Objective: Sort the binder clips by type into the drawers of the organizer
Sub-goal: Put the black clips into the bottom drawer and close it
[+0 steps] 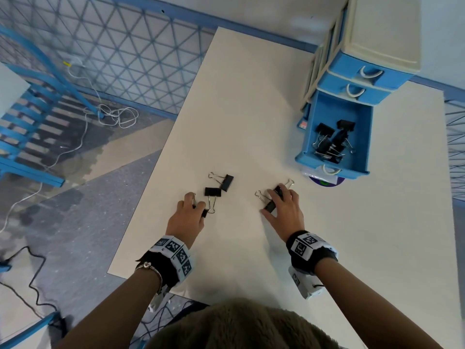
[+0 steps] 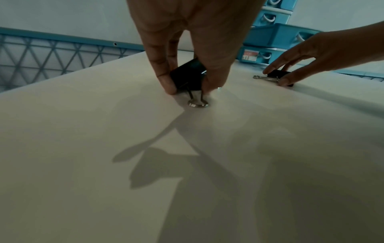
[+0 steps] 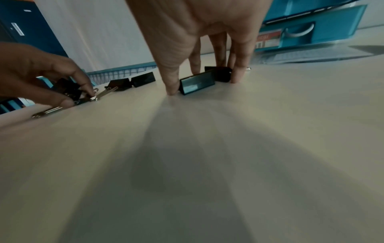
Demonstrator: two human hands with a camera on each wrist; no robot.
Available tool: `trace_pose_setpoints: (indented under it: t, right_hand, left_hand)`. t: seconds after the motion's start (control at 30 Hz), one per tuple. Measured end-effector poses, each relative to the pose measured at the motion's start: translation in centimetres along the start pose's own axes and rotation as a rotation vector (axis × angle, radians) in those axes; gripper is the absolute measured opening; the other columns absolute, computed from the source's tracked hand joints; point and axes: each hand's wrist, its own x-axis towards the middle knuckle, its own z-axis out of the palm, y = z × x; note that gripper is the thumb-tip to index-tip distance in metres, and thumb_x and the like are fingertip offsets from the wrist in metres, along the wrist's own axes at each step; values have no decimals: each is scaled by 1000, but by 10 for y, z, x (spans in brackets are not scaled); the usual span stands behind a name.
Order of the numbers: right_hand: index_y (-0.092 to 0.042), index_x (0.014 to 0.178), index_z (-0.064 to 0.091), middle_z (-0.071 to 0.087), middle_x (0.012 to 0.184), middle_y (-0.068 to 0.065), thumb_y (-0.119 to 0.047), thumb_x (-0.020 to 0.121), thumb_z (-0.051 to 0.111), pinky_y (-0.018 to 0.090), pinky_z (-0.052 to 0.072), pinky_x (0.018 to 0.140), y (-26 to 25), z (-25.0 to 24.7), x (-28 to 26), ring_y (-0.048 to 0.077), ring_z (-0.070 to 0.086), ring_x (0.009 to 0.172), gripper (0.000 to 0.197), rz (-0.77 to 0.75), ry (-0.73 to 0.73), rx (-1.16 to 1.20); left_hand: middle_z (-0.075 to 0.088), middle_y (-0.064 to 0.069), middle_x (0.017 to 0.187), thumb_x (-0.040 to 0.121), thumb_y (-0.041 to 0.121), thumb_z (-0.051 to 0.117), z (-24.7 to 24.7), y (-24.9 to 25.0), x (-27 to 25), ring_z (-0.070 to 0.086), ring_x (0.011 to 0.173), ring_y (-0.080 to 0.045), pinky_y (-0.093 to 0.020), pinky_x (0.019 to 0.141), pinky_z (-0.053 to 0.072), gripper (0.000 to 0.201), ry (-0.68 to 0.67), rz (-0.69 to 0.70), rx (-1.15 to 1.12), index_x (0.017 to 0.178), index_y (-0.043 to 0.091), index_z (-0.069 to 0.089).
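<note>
My left hand pinches a black binder clip between thumb and fingers, its wire handle touching the white table. Two more black clips lie just beyond that hand. My right hand reaches down over two black clips, the near one beside the thumb and the far one under the fingers. Both lie on the table, held between the thumb and the fingers. The blue organizer stands at the far right, with its lowest drawer pulled out and holding several black clips.
Two upper organizer drawers are shut. A purple disc peeks out below the open drawer. The table's left edge drops to the floor, where a blue chair and loose cables lie.
</note>
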Motion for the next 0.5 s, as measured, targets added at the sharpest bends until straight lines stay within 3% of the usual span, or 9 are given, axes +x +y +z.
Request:
trace_pose_setpoints:
  t: [0.07,0.23,0.4,0.5]
  right_hand:
    - [-16,120,55,44,135,14,-25,78,70,47,49,78,3,-4,3,38,36,120,46,20,-23,-47]
    - [-20,120,56,45,132,9,-31,80,67,44,47,78,9,-14,4,33,35,117,42,67,-98,-101]
    - [-15,112,60,45,124,13,-27,76,71,42,47,79,12,-19,1,32,35,117,40,62,-102,-39]
    - [-11,108,62,44,122,14,-24,75,73,42,49,78,14,-21,-3,30,37,116,37,29,-115,-22]
  left_hand:
    - [57,-24,99,56,-4,78,2,-1,-3,56,68,-34,-26,38,44,31,1,21,6,82,5,62]
    - [55,-23,105,64,-3,73,8,2,-7,56,72,-36,-35,44,50,29,19,-1,-83,89,7,62]
    - [53,-18,113,71,2,69,13,7,-13,58,75,-32,-35,50,51,29,62,0,-170,98,11,62]
    - [51,-14,116,74,5,67,8,21,-14,57,76,-28,-36,52,52,33,90,52,-222,98,22,52]
